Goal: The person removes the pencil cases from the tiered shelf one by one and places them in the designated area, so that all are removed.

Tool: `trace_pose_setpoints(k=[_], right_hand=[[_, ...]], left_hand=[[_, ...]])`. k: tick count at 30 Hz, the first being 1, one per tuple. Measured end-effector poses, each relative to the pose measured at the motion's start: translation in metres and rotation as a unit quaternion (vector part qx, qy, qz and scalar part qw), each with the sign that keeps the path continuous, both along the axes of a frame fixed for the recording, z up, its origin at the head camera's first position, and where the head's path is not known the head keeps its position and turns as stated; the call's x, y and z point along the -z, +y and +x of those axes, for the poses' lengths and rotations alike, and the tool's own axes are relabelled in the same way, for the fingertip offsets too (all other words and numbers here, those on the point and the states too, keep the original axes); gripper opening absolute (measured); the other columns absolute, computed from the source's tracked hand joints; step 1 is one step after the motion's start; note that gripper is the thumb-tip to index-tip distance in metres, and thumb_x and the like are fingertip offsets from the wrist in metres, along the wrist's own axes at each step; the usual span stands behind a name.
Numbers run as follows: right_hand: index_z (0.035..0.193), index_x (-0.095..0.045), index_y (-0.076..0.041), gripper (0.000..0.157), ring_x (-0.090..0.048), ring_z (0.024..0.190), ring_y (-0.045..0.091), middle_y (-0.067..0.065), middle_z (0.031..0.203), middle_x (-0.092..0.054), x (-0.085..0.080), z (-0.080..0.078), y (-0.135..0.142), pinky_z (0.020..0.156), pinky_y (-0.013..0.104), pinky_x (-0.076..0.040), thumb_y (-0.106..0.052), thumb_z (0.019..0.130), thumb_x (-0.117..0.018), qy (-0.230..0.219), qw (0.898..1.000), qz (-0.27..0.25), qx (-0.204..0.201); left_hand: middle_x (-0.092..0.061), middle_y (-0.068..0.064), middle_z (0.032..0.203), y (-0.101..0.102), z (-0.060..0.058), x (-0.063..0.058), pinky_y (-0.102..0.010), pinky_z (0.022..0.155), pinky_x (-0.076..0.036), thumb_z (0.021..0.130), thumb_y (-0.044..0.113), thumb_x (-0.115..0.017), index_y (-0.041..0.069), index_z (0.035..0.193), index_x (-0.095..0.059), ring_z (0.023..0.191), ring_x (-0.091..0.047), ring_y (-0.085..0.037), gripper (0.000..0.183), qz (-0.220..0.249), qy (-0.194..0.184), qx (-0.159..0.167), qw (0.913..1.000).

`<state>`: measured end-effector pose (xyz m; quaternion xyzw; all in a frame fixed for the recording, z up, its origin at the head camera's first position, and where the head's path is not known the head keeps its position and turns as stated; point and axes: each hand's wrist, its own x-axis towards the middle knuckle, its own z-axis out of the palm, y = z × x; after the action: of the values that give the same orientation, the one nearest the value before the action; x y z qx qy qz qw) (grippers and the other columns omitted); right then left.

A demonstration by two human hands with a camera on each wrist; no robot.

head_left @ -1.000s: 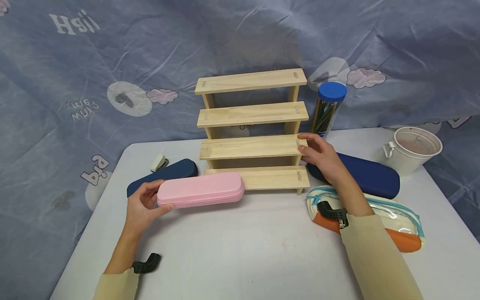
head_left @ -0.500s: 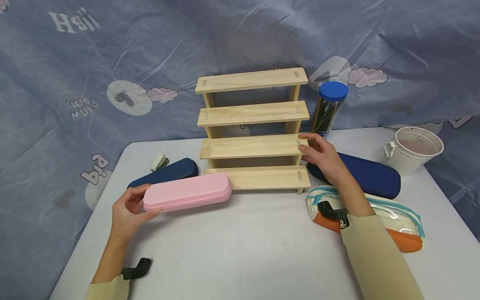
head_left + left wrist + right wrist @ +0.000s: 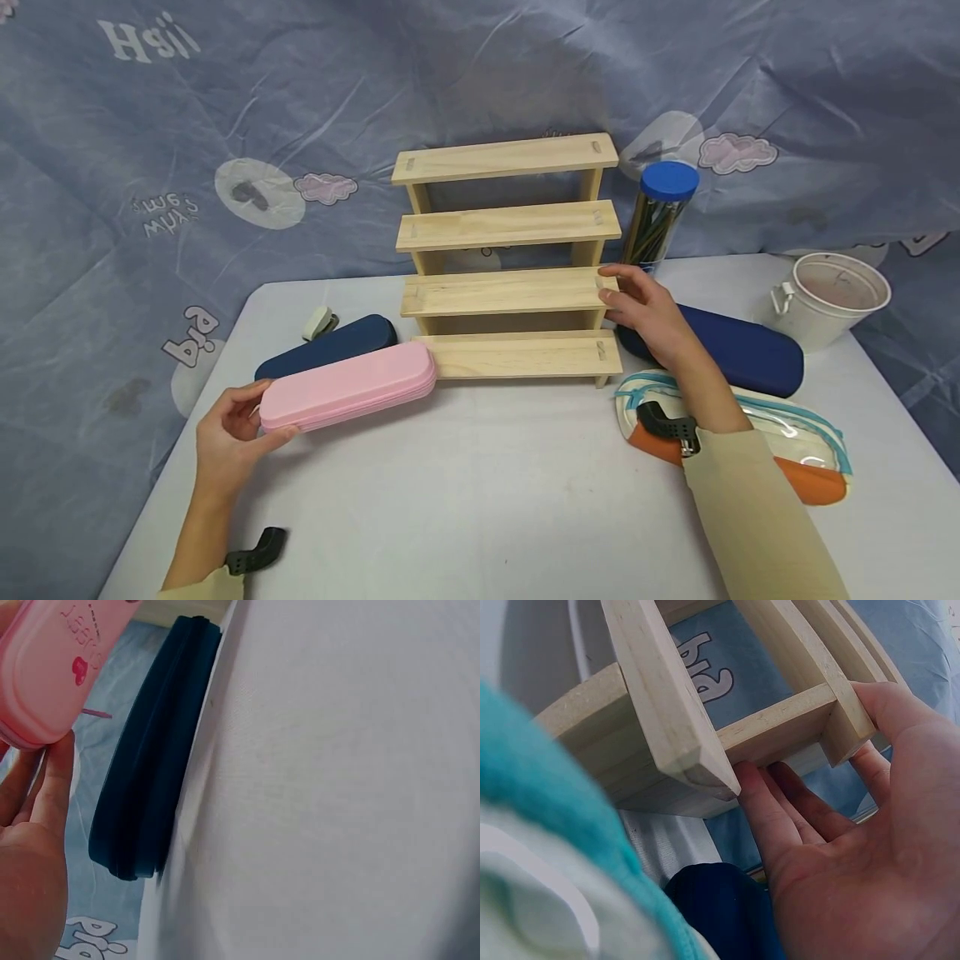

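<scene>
In the head view my left hand (image 3: 222,446) pinches the left end of a pink pencil case (image 3: 348,385) between thumb and fingers. The case is held above the table, its right end overlapping the left corner of the lowest step of a four-tier-looking wooden display rack (image 3: 517,358). In the left wrist view, lettering and a red heart show on the pink pencil case (image 3: 56,675). My right hand (image 3: 648,315) grips the right end of the rack's second step from the bottom. Its fingertips (image 3: 750,780) lie against the wooden side piece in the right wrist view.
A dark blue case (image 3: 330,346) and a small stapler-like item (image 3: 318,323) lie left of the rack. On the right are a navy case (image 3: 742,350), a cream-and-orange pouch (image 3: 810,479), a blue-lidded jar (image 3: 667,183) and a white bucket (image 3: 832,300).
My left hand has moved left and slightly toward me with the pink pencil case, drawing it off most of the lowest step's front. The right hand keeps its place on the rack.
</scene>
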<state>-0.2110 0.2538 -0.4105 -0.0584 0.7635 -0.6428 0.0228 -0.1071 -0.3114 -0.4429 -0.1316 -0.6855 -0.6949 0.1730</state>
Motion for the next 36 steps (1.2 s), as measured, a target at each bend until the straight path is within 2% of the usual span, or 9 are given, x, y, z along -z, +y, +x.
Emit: trace_pose_setpoints(k=[6,10,20,25,29,36], right_hand=[[0.140,-0.045,-0.018,0.053,-0.033,0.136,0.026,0.006,0.152,-0.031,0.002,-0.001,0.000,0.098,0.050,-0.041,-0.039,0.094,-0.061,0.001,1.000,0.006,0.001],[0.139,-0.045,-0.018,0.053,-0.029,0.138,0.024,0.004,0.153,-0.030,0.002,-0.002,0.001,0.098,0.050,-0.041,-0.040,0.094,-0.061,0.003,1.000,0.008,-0.002],[0.139,-0.045,-0.019,0.053,-0.035,0.134,0.024,0.006,0.151,-0.032,0.003,-0.002,0.002,0.098,0.050,-0.041,-0.041,0.093,-0.062,-0.002,1.000,0.007,0.004],[0.139,-0.045,-0.018,0.053,-0.037,0.133,0.026,0.007,0.150,-0.033,0.003,-0.002,0.002,0.098,0.050,-0.041,-0.040,0.093,-0.062,0.001,1.000,0.004,0.003],[0.139,-0.045,-0.018,0.054,-0.039,0.131,0.026,0.007,0.150,-0.034,0.003,-0.002,0.001,0.098,0.050,-0.042,-0.041,0.093,-0.062,-0.001,1.000,0.006,0.004],[0.139,-0.045,-0.018,0.054,-0.033,0.136,0.024,0.005,0.153,-0.030,0.004,-0.003,0.003,0.098,0.048,-0.042,-0.041,0.093,-0.061,-0.001,1.000,0.006,-0.002]], left_hand=[[-0.054,-0.028,0.120,-0.007,0.004,-0.002,-0.028,0.091,-0.046,0.053,-0.035,-0.070,-0.023,0.117,-0.049,0.109,-0.056,-0.030,0.069,0.006,-0.024,-0.036,0.9990],[-0.054,-0.027,0.120,-0.011,0.006,0.000,-0.026,0.090,-0.047,0.054,-0.034,-0.070,-0.022,0.117,-0.049,0.107,-0.056,-0.029,0.067,0.003,-0.033,-0.062,0.9976],[-0.055,-0.028,0.119,-0.024,0.009,0.001,-0.026,0.089,-0.048,0.053,-0.037,-0.069,-0.023,0.117,-0.049,0.105,-0.057,-0.029,0.069,0.021,-0.024,-0.072,0.9969],[-0.057,-0.026,0.117,-0.029,0.012,0.003,-0.026,0.088,-0.048,0.052,-0.037,-0.069,-0.023,0.116,-0.050,0.104,-0.058,-0.028,0.068,0.019,-0.035,-0.084,0.9957],[-0.057,-0.026,0.117,-0.032,0.013,0.005,-0.025,0.087,-0.049,0.052,-0.035,-0.071,-0.021,0.116,-0.051,0.102,-0.059,-0.027,0.069,-0.006,-0.045,-0.090,0.9949],[-0.056,-0.025,0.120,-0.030,0.014,0.007,-0.023,0.087,-0.048,0.053,-0.031,-0.076,-0.017,0.119,-0.052,0.104,-0.058,-0.025,0.071,-0.060,-0.067,-0.104,0.9905]])
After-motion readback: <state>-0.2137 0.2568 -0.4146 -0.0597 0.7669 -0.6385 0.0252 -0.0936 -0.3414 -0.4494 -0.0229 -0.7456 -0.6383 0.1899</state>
